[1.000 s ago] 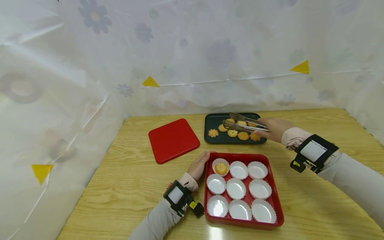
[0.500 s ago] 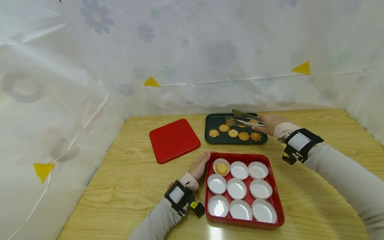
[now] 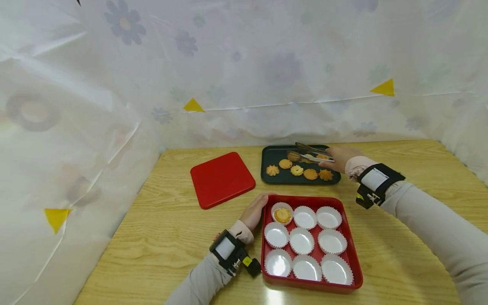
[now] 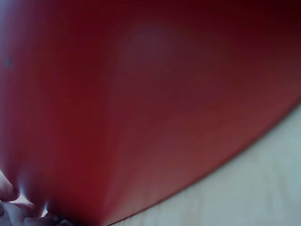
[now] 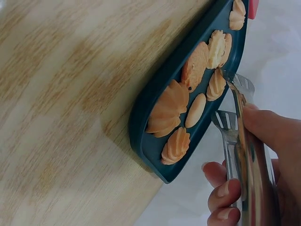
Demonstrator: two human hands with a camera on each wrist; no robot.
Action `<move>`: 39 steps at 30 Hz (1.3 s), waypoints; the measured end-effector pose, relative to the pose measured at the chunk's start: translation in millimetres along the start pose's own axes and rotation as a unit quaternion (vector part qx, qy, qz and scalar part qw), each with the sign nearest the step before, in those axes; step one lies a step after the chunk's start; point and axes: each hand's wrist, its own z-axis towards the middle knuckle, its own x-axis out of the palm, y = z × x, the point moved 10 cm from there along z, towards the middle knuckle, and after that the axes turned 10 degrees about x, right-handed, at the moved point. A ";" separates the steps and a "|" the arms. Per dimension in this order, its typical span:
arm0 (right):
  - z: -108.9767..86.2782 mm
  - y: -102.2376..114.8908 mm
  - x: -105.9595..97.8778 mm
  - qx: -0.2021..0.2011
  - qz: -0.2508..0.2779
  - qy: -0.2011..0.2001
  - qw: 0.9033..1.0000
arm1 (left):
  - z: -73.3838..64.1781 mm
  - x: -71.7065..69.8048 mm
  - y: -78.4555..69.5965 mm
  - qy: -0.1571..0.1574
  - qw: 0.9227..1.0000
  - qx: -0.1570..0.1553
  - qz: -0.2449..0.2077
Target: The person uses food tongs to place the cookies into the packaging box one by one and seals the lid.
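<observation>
Metal tongs (image 5: 254, 174) inside the right grip (image 3: 340, 158)

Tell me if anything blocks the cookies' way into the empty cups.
Nothing visible stands between the cookies and the empty cups except the rim of the dark tray and the far wall of the red box. The left hand touches the box's far left corner; the red lid lies aside to the left.

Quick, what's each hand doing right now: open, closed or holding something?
Left hand: touching the red box; grip can't be told.
Right hand: holding metal tongs.
</observation>
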 end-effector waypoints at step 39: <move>-3.1 4.3 11.5 -0.020 0.041 0.000 0.999 | -1.6 -0.1 0.8 0.001 1.000 -0.011 -0.004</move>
